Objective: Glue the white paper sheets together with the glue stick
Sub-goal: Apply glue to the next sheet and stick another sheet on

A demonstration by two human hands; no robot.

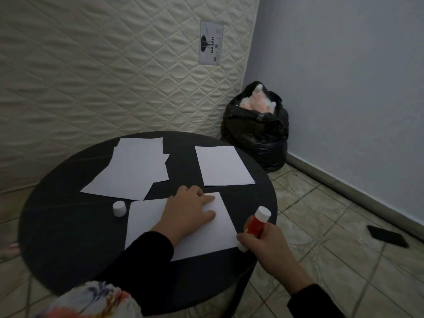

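Observation:
A white paper sheet (146,216) lies at the near side of the round black table (68,237). My left hand (188,210) presses flat on it, fingers spread toward the right. My right hand (268,249) grips a red glue stick (257,222) with a white end, tilted, its lower tip touching the sheet's near right corner. The glue stick's white cap (119,208) stands on the table left of the sheet. A loose pile of white sheets (133,168) lies at the far left, and a neat stack of sheets (222,165) at the far right.
A quilted mattress (114,65) leans upright behind the table. A full black rubbish bag (257,134) sits in the corner by the blue wall. A dark phone (387,236) lies on the tiled floor at the right.

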